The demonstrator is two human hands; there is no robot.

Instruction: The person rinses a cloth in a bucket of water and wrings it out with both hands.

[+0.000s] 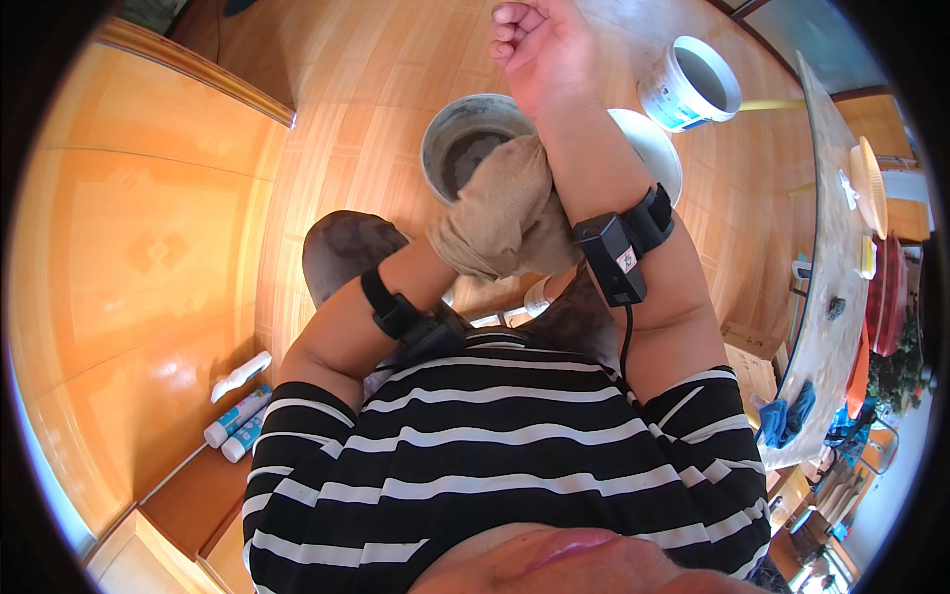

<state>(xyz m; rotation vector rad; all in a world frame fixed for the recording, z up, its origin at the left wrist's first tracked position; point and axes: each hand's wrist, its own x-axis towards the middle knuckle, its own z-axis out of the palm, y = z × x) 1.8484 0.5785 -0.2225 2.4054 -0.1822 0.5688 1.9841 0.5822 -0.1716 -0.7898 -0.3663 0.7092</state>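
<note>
A brown cloth (501,211) covers my left hand from the wrist on, so its fingers are hidden. The cloth lies against the inner side of my right forearm. Beyond it, my right hand (545,52) is raised at the top of the view, palm up, with its fingers loosely curled in and nothing visible in them. A metal bucket (438,122) with dark greyish liquid stands on the floor under the cloth and forearm. Partly behind the right forearm is a white round container (660,148). Both forearms wear black straps, the right one with a black box and cable.
A white plastic bucket (675,96) stands on the wooden floor (356,134) at the upper right. Along the right runs a long table (835,260) bearing a blue cloth (787,419) and a woven basket (868,185). Wooden cabinet panels (148,237) and packaged rolls (237,419) are at left.
</note>
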